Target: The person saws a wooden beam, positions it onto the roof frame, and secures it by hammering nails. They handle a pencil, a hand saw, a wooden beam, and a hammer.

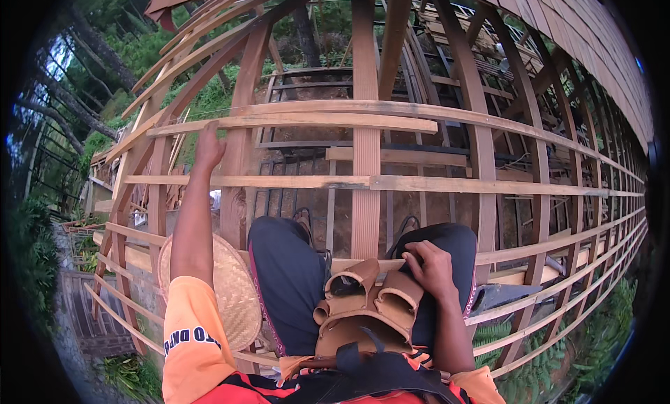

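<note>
My left arm reaches forward, and my left hand [209, 147] is closed on a loose-ended wooden batten [314, 123] that lies crosswise over the rafters. Just beyond it runs a longer batten [419, 111], nearly parallel. Over my right knee hangs my right hand [431, 266], its fingers curled in toward the thumb; whether anything is between them is hidden. A brown leather tool pouch [401, 320] with several pockets sits at my waist between my thighs. Close to my left forearm is a round woven hat [216, 292].
Thick rafters [366, 174] and several crosswise battens [279, 182] form an open roof frame, with gaps down to the ground. Right of my knee lies a handsaw [502, 298]. Wooden shingles [586, 41] cover the upper right. My sandalled feet [302, 217] show below the battens.
</note>
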Action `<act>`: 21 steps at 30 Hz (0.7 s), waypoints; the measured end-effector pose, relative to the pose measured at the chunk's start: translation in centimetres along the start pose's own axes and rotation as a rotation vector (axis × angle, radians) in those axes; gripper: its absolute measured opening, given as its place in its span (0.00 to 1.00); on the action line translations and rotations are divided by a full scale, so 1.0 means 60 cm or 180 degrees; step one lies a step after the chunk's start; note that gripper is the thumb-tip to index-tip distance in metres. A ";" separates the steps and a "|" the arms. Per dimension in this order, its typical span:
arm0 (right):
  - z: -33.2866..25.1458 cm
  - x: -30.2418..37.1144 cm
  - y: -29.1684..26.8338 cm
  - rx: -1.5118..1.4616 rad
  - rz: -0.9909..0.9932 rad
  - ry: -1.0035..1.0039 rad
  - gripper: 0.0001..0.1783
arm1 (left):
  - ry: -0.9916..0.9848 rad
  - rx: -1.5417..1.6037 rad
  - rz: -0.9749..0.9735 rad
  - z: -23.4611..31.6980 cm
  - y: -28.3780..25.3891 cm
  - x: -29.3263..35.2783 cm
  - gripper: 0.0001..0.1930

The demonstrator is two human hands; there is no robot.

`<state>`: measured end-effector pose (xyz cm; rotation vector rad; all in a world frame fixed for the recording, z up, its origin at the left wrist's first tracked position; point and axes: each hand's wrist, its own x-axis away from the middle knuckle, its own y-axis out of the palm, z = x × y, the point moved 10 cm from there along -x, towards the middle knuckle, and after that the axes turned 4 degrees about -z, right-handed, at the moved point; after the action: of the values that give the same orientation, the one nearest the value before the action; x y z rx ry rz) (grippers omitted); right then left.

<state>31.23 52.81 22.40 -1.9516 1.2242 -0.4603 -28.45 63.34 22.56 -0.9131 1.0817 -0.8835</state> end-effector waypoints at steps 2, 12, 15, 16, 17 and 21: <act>-0.012 -0.019 0.017 -0.0339 -0.0035 -0.0123 0.09 | -0.0170 -0.0353 -0.0177 -0.060 0.026 -0.014 0.32; 0.066 -0.028 0.029 -0.0112 -0.0197 0.0629 0.14 | 0.0431 -0.0815 -0.0502 -0.019 0.073 -0.075 0.22; 0.067 -0.029 0.031 -0.0339 -0.0273 0.0741 0.15 | 0.0644 -0.0499 -0.0573 -0.012 0.037 -0.040 0.21; 0.059 -0.034 0.032 -0.0315 -0.0318 0.0687 0.15 | 0.0492 -0.0375 -0.0522 -0.023 0.010 -0.030 0.20; 0.067 -0.030 0.037 -0.0339 -0.0341 0.0700 0.15 | 0.0552 -0.0423 -0.0472 0.007 -0.010 -0.022 0.21; 0.062 -0.023 0.024 -0.0387 -0.0208 0.0595 0.15 | 0.0871 -0.0682 -0.0340 0.075 -0.134 0.002 0.21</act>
<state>32.13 55.23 19.06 -2.0944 1.3350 -0.6267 -25.17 61.06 30.87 -1.0557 1.3933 -1.0151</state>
